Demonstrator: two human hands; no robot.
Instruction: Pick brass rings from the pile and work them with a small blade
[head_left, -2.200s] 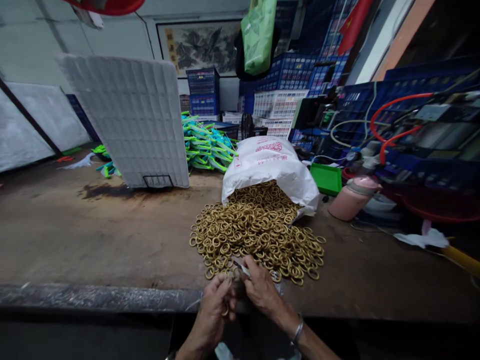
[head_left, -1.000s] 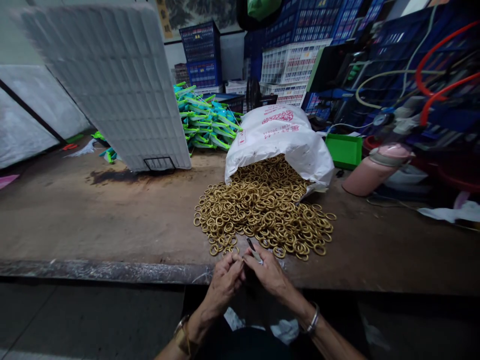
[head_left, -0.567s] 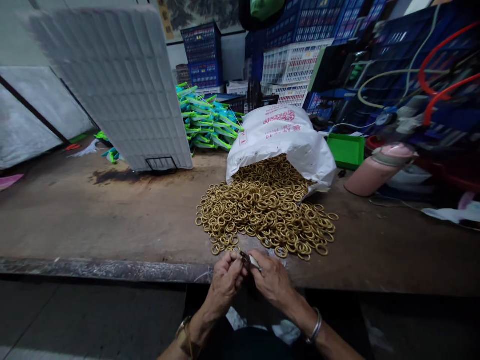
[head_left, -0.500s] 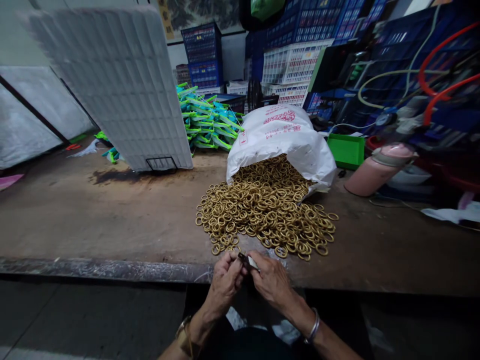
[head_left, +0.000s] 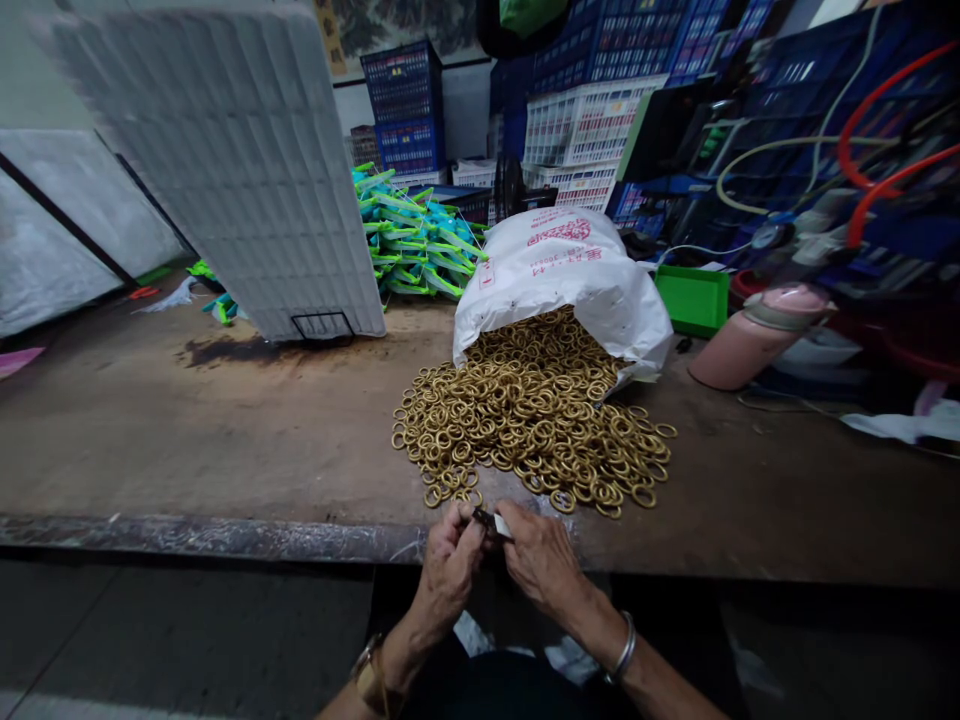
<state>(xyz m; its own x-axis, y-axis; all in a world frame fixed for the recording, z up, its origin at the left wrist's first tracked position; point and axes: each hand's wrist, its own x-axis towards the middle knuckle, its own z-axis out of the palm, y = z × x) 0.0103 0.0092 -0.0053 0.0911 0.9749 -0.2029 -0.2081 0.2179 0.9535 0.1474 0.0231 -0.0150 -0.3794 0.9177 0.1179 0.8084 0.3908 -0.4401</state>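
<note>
My right hand [head_left: 540, 555] is closed round a small tool [head_left: 501, 526] with a white handle and a dark end, which reaches across to my left fingertips. My left hand [head_left: 448, 558] is pinched at that dark end; what lies between its fingers is too small and covered to make out. Both hands are close together at the table's front edge. Just beyond them spreads a heap of gold-coloured rings [head_left: 525, 420], spilling from the mouth of a white sack [head_left: 559, 275] with red print. A few rings lie right by my left fingertips.
On the wooden table [head_left: 300, 440], a pale ribbed panel [head_left: 232, 180] stands upright at left. Behind it is a pile of green and turquoise pieces [head_left: 420, 245]. To the right are a green tray [head_left: 694, 302] and a pink bottle [head_left: 754, 345]. Stacked crates [head_left: 577, 125] fill the back.
The tool's dark end has shifted slightly left, and more of its white handle shows. Both hands stay at the table edge; the rings and sack look the same.
</note>
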